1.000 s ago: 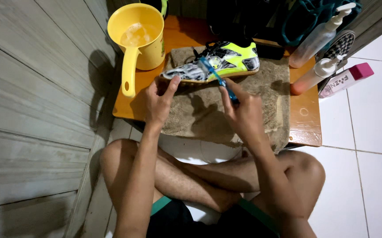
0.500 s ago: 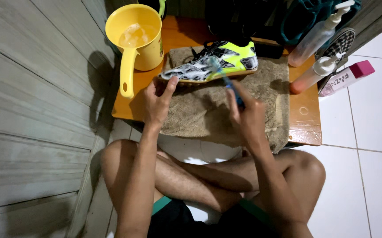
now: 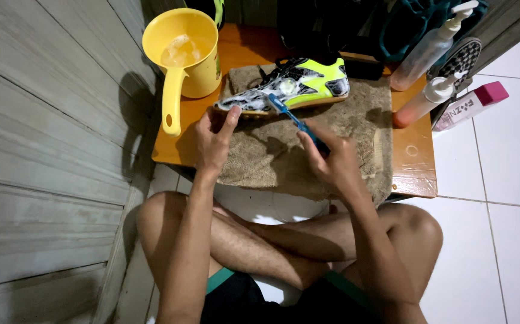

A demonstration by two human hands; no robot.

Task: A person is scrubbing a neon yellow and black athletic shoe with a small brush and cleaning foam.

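Ideally, I brace the neon-yellow-and-white patterned sports shoe [image 3: 290,89] with my left hand [image 3: 213,143], fingers spread on its toe, while my right hand [image 3: 332,161], clamped on the blue-handled toothbrush [image 3: 293,120], scrubs in short, light strokes.

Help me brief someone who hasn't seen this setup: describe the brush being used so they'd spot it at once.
Start at the low orange wooden table with a brown towel spread over it. On the towel lies a black, white and neon-yellow shoe; the right hand holds a toothbrush against its side. It is the only slim blue stick there, far thinner than the bottles nearby.
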